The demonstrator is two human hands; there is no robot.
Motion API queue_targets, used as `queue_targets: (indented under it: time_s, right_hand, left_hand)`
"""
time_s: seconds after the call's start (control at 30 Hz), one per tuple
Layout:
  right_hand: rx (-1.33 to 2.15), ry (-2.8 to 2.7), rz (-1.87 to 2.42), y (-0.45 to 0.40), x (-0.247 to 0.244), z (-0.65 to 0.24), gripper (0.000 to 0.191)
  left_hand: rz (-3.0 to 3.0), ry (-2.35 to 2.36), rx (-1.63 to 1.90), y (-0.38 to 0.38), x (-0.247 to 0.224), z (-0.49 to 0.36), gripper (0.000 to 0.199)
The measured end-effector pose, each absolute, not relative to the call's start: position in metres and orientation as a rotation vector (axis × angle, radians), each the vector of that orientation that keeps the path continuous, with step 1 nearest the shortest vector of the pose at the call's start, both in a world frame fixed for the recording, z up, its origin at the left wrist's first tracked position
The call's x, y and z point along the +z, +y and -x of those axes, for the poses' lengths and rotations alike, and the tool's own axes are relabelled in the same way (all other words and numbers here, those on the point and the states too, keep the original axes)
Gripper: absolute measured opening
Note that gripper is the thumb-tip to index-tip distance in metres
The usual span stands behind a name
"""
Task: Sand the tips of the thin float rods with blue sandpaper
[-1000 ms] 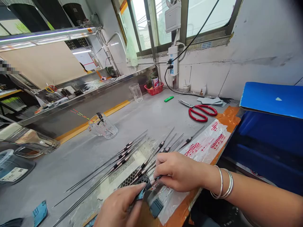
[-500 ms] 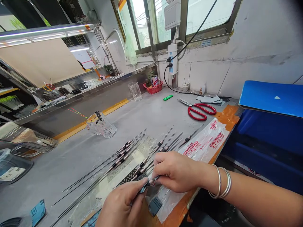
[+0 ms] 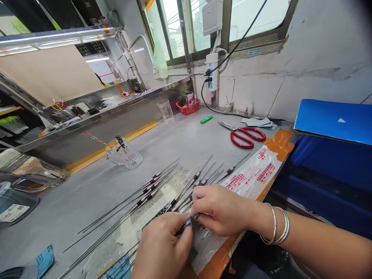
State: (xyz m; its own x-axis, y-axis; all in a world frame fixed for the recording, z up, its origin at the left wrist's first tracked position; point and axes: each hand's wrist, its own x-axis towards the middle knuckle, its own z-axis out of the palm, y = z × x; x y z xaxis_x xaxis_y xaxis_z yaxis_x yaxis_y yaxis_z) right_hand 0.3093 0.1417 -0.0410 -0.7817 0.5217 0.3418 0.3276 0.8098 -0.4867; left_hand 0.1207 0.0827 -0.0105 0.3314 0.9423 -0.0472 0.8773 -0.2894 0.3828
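Note:
My left hand [image 3: 167, 246] is closed, thumb and fingers pinching a small piece of blue-grey sandpaper [image 3: 186, 223] around a slim fishing float. Close against it, my right hand [image 3: 215, 209] is also closed, its fingertips on the same float, most of which the hands hide. Just beyond them lie several fishing floats [image 3: 195, 178] with black and pinkish bodies and thin stems, partly over a honeycomb-patterned strip [image 3: 161, 212]. Another group of floats [image 3: 148, 189] rests to the left, long dark stems pointing toward me. Under my right wrist is a clear plastic bag [image 3: 251, 172] with red print.
Red-handled scissors [image 3: 242, 135] and a green cutter [image 3: 206, 119] lie toward the back. A glass mug [image 3: 128, 153] stands left of centre, a glass tumbler [image 3: 165, 111] behind it. A blue box [image 3: 334, 120] borders the right edge; loose blue sandpaper [image 3: 45, 260] lies at front left.
My left hand has moved right and slightly up, closer to my right hand, which has shifted slightly right. The dark grey square on the bag is now mostly covered by my left hand.

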Motion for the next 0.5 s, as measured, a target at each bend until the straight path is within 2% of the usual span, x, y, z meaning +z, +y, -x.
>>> queue_targets:
  time_s: [0.17, 0.33, 0.5]
  right_hand:
    - [0.603, -2.517, 0.607, 0.142, -0.043, -0.308, 0.018]
    - [0.627, -2.520, 0.550, 0.143, -0.045, -0.307, 0.018]
    - [0.606, -2.538, 0.562, 0.143, -0.047, -0.306, 0.016]
  left_hand:
    - [-2.357, 1.506, 0.300, 0.077, -0.009, -0.096, 0.021]
    - [-2.514, 1.389, 0.452, 0.070, -0.008, -0.073, 0.033]
    - [-2.384, 1.531, 0.508, 0.077, -0.009, -0.096, 0.022]
